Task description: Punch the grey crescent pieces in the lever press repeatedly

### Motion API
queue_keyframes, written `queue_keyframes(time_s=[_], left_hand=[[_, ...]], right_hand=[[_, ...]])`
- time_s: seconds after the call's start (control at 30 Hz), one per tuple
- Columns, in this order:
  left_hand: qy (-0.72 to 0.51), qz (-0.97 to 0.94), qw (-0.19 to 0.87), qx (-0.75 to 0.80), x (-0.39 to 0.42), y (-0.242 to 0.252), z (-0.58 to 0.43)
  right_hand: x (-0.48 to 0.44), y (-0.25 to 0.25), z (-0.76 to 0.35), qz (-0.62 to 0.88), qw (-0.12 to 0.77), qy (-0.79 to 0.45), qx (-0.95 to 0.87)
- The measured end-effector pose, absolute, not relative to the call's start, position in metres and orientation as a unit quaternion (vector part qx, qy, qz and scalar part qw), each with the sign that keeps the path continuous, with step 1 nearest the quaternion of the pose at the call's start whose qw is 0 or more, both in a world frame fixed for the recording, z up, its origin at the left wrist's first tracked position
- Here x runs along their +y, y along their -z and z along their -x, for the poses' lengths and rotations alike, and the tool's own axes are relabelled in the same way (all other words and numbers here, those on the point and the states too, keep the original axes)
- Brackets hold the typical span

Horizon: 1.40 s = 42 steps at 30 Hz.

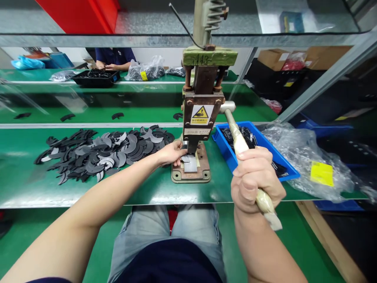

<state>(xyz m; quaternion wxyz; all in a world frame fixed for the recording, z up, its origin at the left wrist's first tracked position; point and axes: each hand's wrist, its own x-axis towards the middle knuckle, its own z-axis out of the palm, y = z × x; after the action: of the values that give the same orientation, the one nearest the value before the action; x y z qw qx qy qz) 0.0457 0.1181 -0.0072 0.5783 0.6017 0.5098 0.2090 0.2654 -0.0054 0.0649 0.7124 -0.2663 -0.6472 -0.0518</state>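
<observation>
A small hand press with a yellow warning label stands on the green bench. My right hand is wrapped round its long pale lever handle, pulled down toward me. My left hand reaches to the press base, its fingertips pinching a thin grey curved piece under the ram. A heap of dark crescent-shaped flat parts lies left of the press.
A blue tray with dark parts sits right of the press, beside a crumpled clear plastic bag with a yellow label. Across the bench another person works at a black tray. More bags and cardboard boxes are behind.
</observation>
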Motion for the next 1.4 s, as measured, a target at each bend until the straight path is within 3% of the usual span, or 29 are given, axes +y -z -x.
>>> queue_keyframes(time_s=[0.3,0.6,0.93,1.07,1.23,1.4], left_hand=[[-0.183,-0.606,0.54,0.554,0.129,0.002,-0.056],[-0.194,-0.559,0.625,0.509,0.123,0.011,-0.044],[-0.147,-0.543,0.628,0.538,0.131,-0.004,-0.047],[-0.184,-0.511,0.646,0.537,0.122,0.0,-0.05],[-0.24,-0.546,0.614,0.517,0.101,0.006,-0.051],[-0.17,-0.703,0.522,0.452,0.129,-0.012,-0.009]], right_hand=[[0.007,-0.066,-0.257,0.225,0.766,0.085,-0.596],[0.0,-0.068,-0.26,0.246,0.736,0.079,-0.626],[0.004,-0.063,-0.26,0.254,0.745,0.093,-0.609],[0.004,-0.064,-0.262,0.249,0.739,0.076,-0.621],[0.003,-0.063,-0.264,0.252,0.745,0.075,-0.613],[0.008,-0.061,-0.264,0.234,0.758,0.078,-0.604]])
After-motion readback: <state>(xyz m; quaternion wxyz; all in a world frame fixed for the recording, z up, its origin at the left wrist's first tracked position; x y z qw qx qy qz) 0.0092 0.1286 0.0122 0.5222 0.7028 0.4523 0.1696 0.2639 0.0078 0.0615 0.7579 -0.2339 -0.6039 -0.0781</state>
